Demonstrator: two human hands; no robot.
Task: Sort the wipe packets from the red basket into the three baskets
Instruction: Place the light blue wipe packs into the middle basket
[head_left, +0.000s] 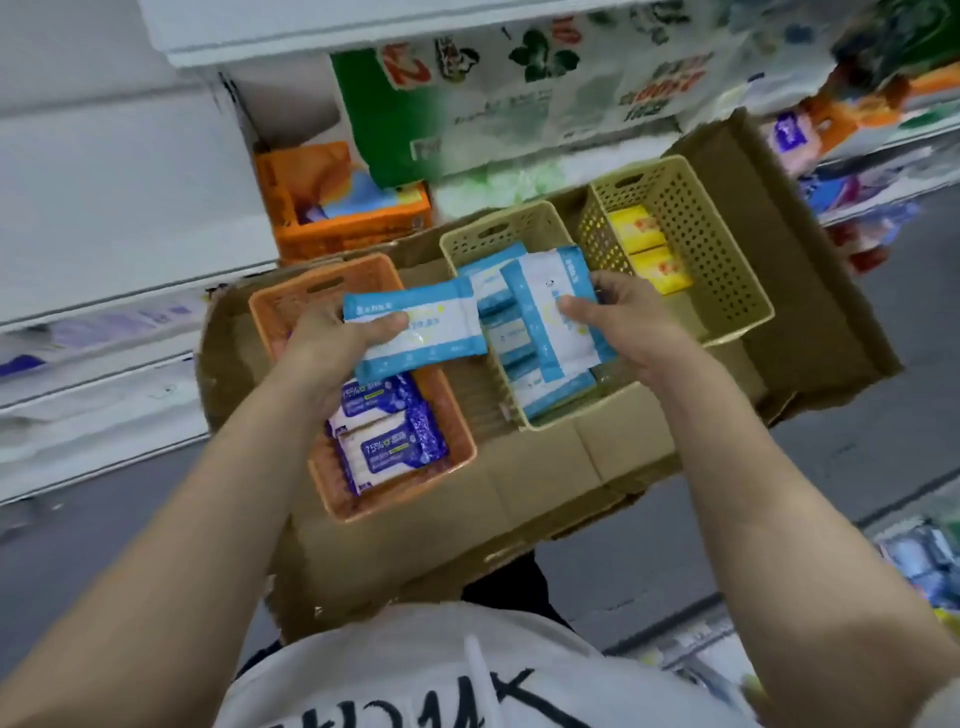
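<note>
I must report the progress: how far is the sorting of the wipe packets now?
Done: dark blue packets lie in the orange basket, light blue ones in the middle basket, yellow ones in the far basket. In hand: the left hand and right hand each hold a light blue packet. Left: placing both; whether more packets remain cannot be told.

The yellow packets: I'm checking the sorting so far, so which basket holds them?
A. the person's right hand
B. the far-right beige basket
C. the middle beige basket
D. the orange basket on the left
B: the yellow packets lie in the far-right beige basket, while the middle beige basket holds light blue and white packets and the orange basket holds dark blue ones.
</note>
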